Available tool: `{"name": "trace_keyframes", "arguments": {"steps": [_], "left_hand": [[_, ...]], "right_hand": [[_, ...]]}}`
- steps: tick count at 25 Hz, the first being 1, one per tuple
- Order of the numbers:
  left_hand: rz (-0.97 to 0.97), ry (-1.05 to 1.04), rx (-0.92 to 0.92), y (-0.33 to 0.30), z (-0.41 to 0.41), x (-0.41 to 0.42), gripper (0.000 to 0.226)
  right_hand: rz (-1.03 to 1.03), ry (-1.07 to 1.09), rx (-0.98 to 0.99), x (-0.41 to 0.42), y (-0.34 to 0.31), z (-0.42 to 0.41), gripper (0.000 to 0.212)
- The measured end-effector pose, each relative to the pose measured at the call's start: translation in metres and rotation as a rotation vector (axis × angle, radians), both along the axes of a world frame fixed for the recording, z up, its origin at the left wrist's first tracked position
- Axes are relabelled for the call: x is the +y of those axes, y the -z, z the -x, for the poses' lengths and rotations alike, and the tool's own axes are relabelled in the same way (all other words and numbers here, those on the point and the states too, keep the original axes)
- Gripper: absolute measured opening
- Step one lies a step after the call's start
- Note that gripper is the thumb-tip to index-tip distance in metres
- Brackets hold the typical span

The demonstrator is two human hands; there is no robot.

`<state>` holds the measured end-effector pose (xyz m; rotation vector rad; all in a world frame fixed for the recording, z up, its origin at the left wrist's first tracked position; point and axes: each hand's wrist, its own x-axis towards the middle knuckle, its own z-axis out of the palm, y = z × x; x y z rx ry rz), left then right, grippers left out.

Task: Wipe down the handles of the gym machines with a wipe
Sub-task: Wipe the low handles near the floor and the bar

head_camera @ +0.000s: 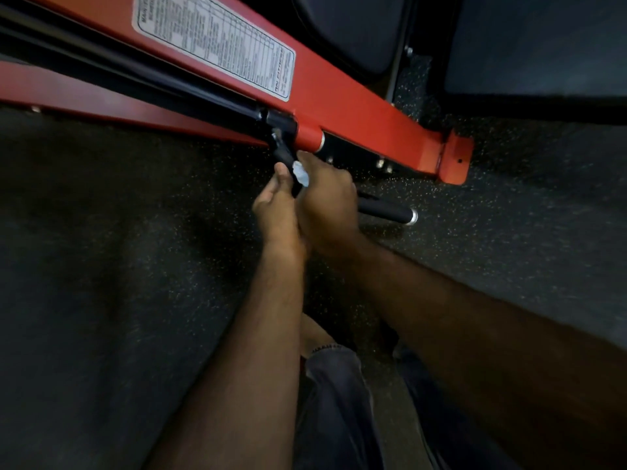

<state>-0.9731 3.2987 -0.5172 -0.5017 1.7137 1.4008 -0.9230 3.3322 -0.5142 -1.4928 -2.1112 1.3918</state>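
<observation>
Centrally, both hands are seen close together at a black handle bar (284,157) that hangs from a black bracket on the underside of the red machine frame (342,106). The right hand (327,201) is curled, and a small crumpled white wipe (300,173) is pinched between its thumb and fingers, pressed against the black bar. The left hand (276,206) is placed just beside the right, touching it; its fingers are bent toward the bar, thumb tip against the bar's left side, but whether the bar is fully enclosed by this grip cannot be told, since the fingers are hidden behind the bar and the right hand. A second black handle (386,212) with a silver end cap is seen projecting to the right from behind the right hand, above the floor. A white instruction label (217,39) with fine, unreadable print is fixed to the red frame. A black padded seat (356,28) is visible beyond the frame. The floor (118,232) is dark rubber with pale speckles. Dark shorts (336,401) are visible at the lower edge between the forearms.
</observation>
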Motion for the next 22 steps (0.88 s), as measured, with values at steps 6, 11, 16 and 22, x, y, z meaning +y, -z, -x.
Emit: {"name": "trace_keyframes", "arguments": {"steps": [6,11,16,22], "left_hand": [[-0.110,-0.031,-0.002,0.013,-0.001,-0.001,0.026],[-0.048,0.012,0.078,0.013,-0.004,0.002,0.024],[-0.040,-0.023,0.063,0.005,-0.007,0.005,0.025],[-0.052,-0.028,0.053,0.009,-0.007,0.003,0.023]], "right_hand": [[0.007,-0.118,-0.284,0.020,0.060,-0.085,0.047],[0.159,0.035,-0.397,0.037,0.087,-0.103,0.034],[0.052,-0.048,0.040,0.008,0.057,-0.058,0.050],[0.205,0.057,-0.446,0.038,0.115,-0.159,0.042]]}}
